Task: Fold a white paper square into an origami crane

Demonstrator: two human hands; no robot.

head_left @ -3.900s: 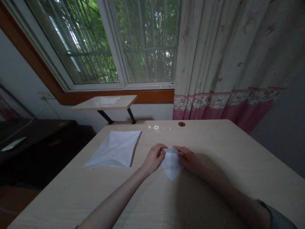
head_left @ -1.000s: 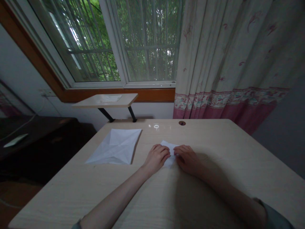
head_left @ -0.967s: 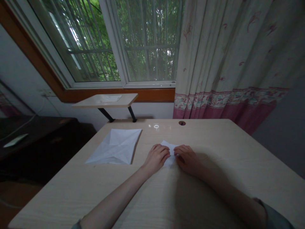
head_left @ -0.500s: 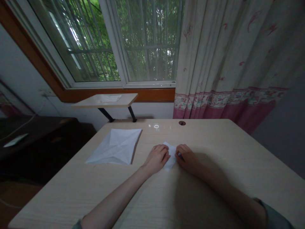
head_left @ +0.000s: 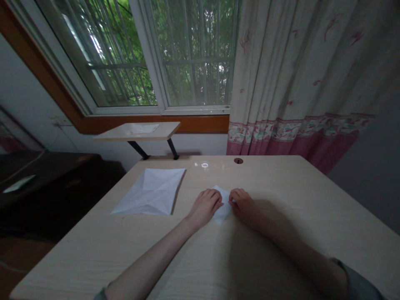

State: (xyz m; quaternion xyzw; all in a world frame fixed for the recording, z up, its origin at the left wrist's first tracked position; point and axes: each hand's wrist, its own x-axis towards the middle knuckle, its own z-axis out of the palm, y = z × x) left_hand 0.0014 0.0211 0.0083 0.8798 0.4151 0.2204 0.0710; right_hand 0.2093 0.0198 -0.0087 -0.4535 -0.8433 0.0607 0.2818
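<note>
A small piece of folded white paper (head_left: 223,211) lies on the desk between my two hands, one corner pointing toward me. My left hand (head_left: 207,206) has its fingers curled onto the paper's left side. On the opposite side, my right hand (head_left: 243,205) pinches the paper's right edge between thumb and fingers. Parts of the paper are hidden beneath the fingers of both hands. Farther left lies a larger creased sheet of white paper (head_left: 153,192), apart from my hands.
The wooden desk (head_left: 187,266) has a round cable hole (head_left: 238,161) near its back edge. A small raised shelf (head_left: 115,132) on black legs stands at the back left, with white paper (head_left: 143,128) on it. Behind are a barred window and a patterned curtain (head_left: 281,83).
My right hand's fingers have closed slightly more on the paper's right edge and shifted a touch left. My left hand has hardly moved.
</note>
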